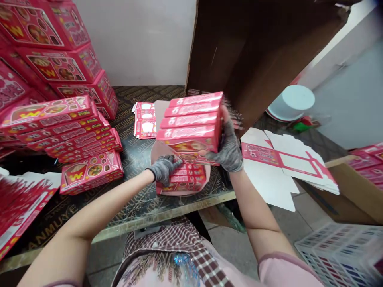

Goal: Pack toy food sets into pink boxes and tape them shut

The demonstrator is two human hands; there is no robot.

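Note:
My right hand [229, 150], in a grey fingerless glove, grips the right end of a bundle of several pink boxes [190, 121]. The bundle is tilted above the table. Below it, more pink boxes [187, 177] lie in a row on or inside a pale pink sheet or bag [161, 113]; I cannot tell which. My left hand [165, 169], gloved the same way, rests on the left end of these lower boxes with its fingers stretched out. The raised bundle hides part of the lower row.
Stacks of pink boxes [72, 63] fill the left. Flat printed cartons [269, 159] overhang the table's right edge; others [145, 119] lie behind. A brown cardboard panel [239, 52] stands at the back. White basin [295, 99], open carton [350, 187] and white crate [344, 247] are right.

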